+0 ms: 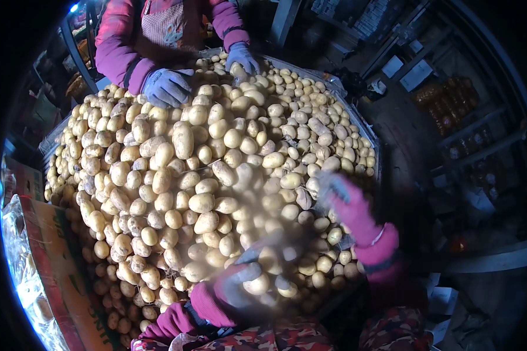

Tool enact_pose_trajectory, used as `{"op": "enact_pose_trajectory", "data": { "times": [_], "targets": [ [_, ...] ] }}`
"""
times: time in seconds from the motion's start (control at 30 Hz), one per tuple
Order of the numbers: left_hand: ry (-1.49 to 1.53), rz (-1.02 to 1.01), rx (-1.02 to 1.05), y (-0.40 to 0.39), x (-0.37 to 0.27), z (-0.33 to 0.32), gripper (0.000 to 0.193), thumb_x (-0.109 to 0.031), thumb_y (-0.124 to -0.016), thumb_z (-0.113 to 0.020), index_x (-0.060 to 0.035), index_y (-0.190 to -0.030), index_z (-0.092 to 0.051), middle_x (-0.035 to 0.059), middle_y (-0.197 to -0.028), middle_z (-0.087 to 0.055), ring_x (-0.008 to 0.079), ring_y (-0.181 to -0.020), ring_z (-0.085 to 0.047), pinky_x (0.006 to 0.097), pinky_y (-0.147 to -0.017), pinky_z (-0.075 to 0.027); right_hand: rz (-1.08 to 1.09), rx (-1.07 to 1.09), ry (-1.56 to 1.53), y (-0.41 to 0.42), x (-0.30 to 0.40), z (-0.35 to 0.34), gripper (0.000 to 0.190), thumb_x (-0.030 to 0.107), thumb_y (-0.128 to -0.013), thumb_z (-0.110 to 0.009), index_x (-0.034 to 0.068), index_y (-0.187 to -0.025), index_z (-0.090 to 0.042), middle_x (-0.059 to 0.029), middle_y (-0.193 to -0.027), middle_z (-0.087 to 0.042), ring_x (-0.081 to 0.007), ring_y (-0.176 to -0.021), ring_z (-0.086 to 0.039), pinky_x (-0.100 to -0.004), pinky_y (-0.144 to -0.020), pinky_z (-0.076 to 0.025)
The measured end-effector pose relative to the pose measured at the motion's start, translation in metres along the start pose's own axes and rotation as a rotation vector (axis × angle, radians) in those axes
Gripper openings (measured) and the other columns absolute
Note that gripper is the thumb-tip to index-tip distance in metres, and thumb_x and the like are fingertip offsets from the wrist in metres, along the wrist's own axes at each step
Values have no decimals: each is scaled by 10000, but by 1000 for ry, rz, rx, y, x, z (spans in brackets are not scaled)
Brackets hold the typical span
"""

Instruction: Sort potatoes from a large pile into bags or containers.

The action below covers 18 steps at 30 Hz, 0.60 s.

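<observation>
A large heap of potatoes (202,203) fills the view in front of me. Low in the picture, my left hand (246,281), in a greyish glove and blurred, has its fingers around a pale potato (257,284); other potatoes lie against the fingers. My right hand (333,188), gloved and also blurred, is over the right part of the heap, beside a potato (330,164); whether it holds anything cannot be told. Part of the view near my hands is hazy.
Across the heap stands a co-worker with gloved hands (167,87) on the potatoes. A cardboard box (66,272) with plastic film stands at the left. The heap's container has a raised rim (373,136). Filled net sacks (448,103) and white boxes (441,300) lie at the right.
</observation>
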<state>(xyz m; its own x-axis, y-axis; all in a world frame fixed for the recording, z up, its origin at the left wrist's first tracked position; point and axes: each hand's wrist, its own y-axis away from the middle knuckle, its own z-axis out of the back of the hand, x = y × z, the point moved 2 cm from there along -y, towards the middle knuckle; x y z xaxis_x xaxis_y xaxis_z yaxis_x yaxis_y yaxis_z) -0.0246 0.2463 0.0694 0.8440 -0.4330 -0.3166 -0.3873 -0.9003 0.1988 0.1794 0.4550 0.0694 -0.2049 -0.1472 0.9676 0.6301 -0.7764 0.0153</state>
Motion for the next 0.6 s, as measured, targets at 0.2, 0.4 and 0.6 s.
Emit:
{"op": "enact_pose_trajectory", "data": {
  "times": [0.2,0.4,0.6],
  "targets": [
    [5,75,41,9,6,21,881,-408,-832,-724,-149,-1527,-249,89,-1341,-484,252,-916,-623,359,-697,-544,-136,-417,263,-67,-44,61,378,158,-961,-577,54,-1324,-576,-44,-1227,-649,-133,-1086,-599,-274,-955,-466],
    [45,36,6,7,11,22,813,-292,-867,-668,-146,-1548,-248,141,-1204,-577,260,-820,-662,366,-643,-543,-112,-322,863,-73,-60,31,532,264,-817,-705,119,-1308,-560,-166,-1244,-607,-367,-1128,-587,-446,-965,-478],
    [2,39,2,6,15,21,808,-349,-883,-674,-133,-1542,-260,127,-1141,-589,256,-807,-661,363,-642,-540,-105,-125,719,-18,-68,27,470,202,-807,-713,125,-1258,-607,-139,-1185,-618,-354,-1082,-607,-433,-927,-500]
  ]
}}
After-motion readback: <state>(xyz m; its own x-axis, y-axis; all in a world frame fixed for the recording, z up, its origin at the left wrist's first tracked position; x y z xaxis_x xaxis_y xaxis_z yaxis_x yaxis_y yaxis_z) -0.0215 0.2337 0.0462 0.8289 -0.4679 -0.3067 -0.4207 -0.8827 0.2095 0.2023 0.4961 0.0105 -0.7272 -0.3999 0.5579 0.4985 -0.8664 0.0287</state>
